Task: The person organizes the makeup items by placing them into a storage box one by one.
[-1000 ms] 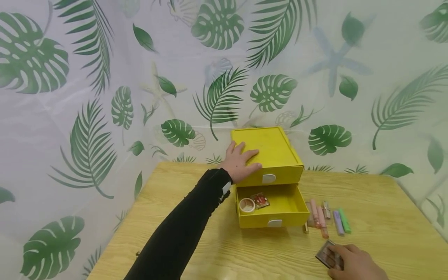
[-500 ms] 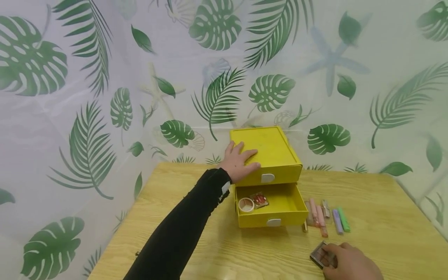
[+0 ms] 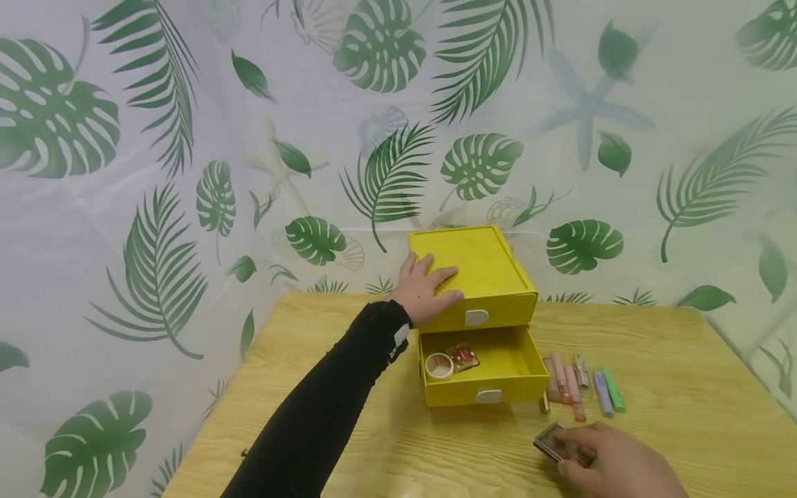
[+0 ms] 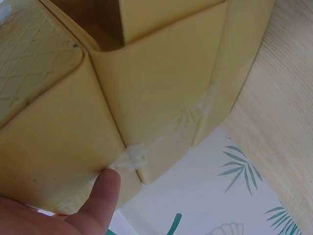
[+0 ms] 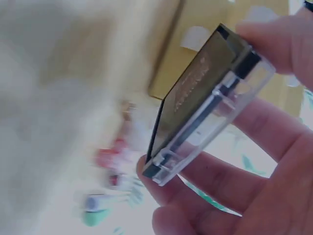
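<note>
My left hand (image 3: 426, 290) rests with spread fingers on the top left edge of a yellow two-drawer box (image 3: 482, 257). In the left wrist view, a fingertip (image 4: 108, 183) touches the box's side near clear tape. The lower drawer (image 3: 451, 394) is pulled out. Inside, on its left, lie a round three-pan compact (image 3: 439, 366) and a square red-patterned compact (image 3: 463, 356). At the front right, my right hand (image 3: 625, 460) pinches a small eyeshadow palette (image 3: 548, 441) between thumb and fingers. The right wrist view shows the palette's dark back and clear lid (image 5: 195, 142), held tilted.
Right of the box lie several pink tubes (image 3: 573, 394), a silvery tube (image 3: 581, 371), a purple stick (image 3: 603, 393) and a green stick (image 3: 613, 390). A thin gold item (image 3: 545, 402) lies against the drawer's right corner. Leaf-patterned cloth (image 3: 386, 297) hangs behind the wooden table (image 3: 672, 360).
My right hand has moved left with the palette, closer to the front of the pulled-out drawer, and the palette has tilted. The left hand stays on the box.
</note>
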{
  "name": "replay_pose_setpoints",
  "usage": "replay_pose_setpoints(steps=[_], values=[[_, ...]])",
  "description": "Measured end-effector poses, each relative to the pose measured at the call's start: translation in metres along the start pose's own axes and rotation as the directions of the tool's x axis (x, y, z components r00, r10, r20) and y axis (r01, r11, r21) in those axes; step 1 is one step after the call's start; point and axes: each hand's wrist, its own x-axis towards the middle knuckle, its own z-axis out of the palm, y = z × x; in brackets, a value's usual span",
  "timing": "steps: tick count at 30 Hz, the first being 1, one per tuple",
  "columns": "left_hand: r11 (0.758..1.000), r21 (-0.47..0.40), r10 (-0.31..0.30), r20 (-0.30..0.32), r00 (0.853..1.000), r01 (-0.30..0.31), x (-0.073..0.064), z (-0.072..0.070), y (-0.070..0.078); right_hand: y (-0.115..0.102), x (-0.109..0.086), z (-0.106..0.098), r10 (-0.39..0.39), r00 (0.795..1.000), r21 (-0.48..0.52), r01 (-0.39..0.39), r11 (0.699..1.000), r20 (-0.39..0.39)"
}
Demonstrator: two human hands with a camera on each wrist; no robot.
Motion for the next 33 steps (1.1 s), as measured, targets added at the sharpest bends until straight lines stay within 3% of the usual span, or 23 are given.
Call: replay_pose_setpoints(steps=[3,5,10,15,18,22,28,33], values=[[1.000,0.000,0.004,-0.001,1.000,-0.004,0.000,0.000,0.000,-0.013,-0.009,-0.015,-0.040,0.995,-0.036,0.037,0.999,-0.093],[1.000,0.001,0.007,-0.001,1.000,-0.007,0.000,0.000,0.000,-0.020,-0.015,-0.023,-0.086,0.980,-0.052,0.078,0.996,-0.181],[1.000,0.010,0.006,-0.002,1.000,-0.006,0.001,0.000,0.000,-0.038,-0.027,-0.039,-0.171,0.921,-0.087,0.150,0.985,-0.350],[1.000,0.009,0.003,-0.004,1.000,-0.003,0.001,0.001,0.000,-0.051,-0.031,-0.048,-0.211,0.873,-0.081,0.195,0.977,-0.440],[1.000,0.005,0.003,-0.009,1.000,-0.003,0.000,0.002,0.000,-0.055,-0.026,-0.051,-0.238,0.849,-0.087,0.224,0.971,-0.471],[1.000,0.003,0.005,-0.012,1.000,-0.005,-0.001,0.001,-0.001,-0.064,-0.015,-0.054,-0.269,0.834,-0.118,0.243,0.963,-0.482],[1.000,0.006,0.013,-0.014,1.000,-0.013,-0.001,0.001,-0.002,-0.073,0.010,-0.053,-0.356,0.797,-0.224,0.279,0.934,-0.488],[1.000,0.022,0.009,-0.012,1.000,-0.009,0.000,0.003,-0.003,-0.076,0.026,-0.052,-0.367,0.798,-0.261,0.270,0.927,-0.477]])
